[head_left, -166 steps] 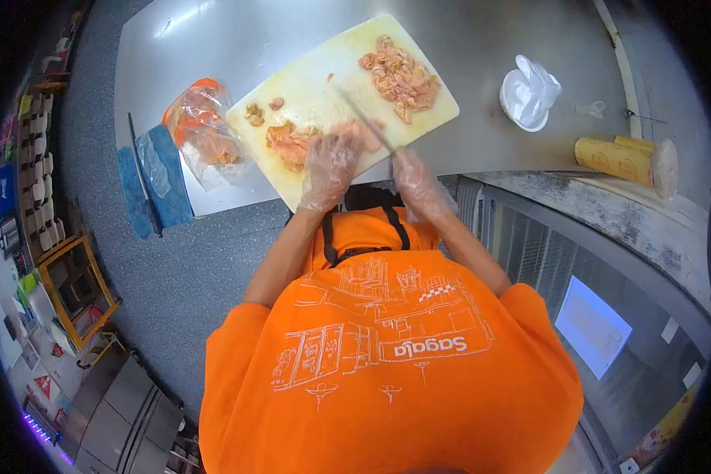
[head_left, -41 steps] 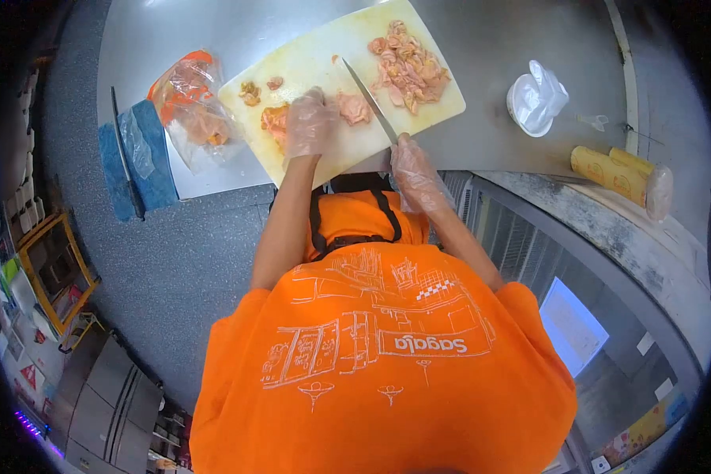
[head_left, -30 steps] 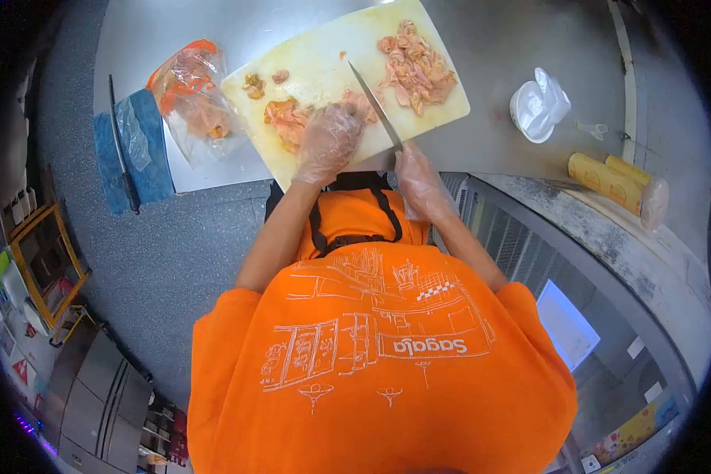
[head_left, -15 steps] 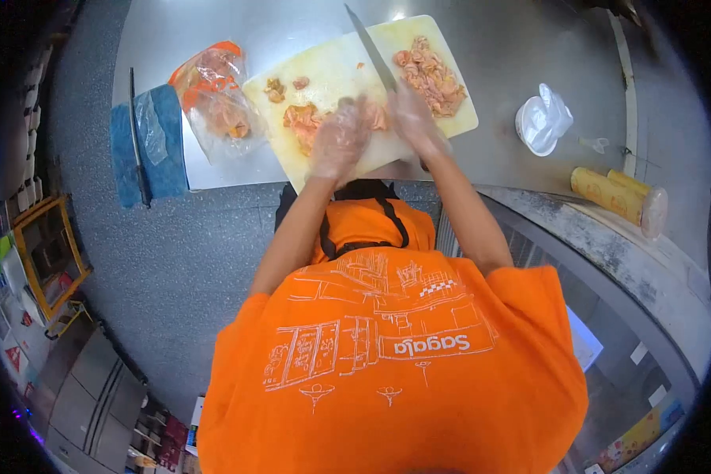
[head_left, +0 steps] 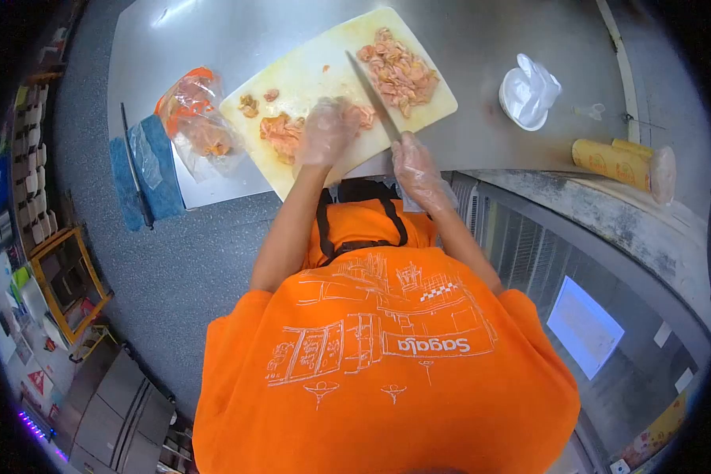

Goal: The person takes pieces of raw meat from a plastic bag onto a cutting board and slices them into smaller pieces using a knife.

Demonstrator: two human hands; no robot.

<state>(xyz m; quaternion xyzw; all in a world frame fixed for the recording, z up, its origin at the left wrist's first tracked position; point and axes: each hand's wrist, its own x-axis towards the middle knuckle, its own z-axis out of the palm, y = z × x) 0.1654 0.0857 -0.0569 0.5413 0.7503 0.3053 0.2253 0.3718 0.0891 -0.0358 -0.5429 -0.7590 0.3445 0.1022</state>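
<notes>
On a white cutting board [head_left: 316, 55], my gloved left hand [head_left: 324, 136] rests with bent fingers over a piece of meat [head_left: 364, 116] that shows at its right. My gloved right hand [head_left: 416, 169] is closed round the handle of a long knife [head_left: 373, 96], whose blade points up and left across the board. A pile of cut meat [head_left: 399, 73] lies right of the blade. Left of my left hand sits more meat [head_left: 280, 133], with small scraps [head_left: 249, 106] above it. What my left fingertips grip is hidden.
A plastic bag with meat [head_left: 201, 122] lies left of the board. Beyond it, a dark sharpening rod [head_left: 135, 170] rests on a blue cloth [head_left: 163, 162]. At the right are a white bowl with a plastic bag [head_left: 524, 99] and a yellow roll [head_left: 612, 162].
Compared with half a second ago, my right hand and the knife have come back towards me, the blade now lower over the board beside the pile. My left hand stays near the meat.
</notes>
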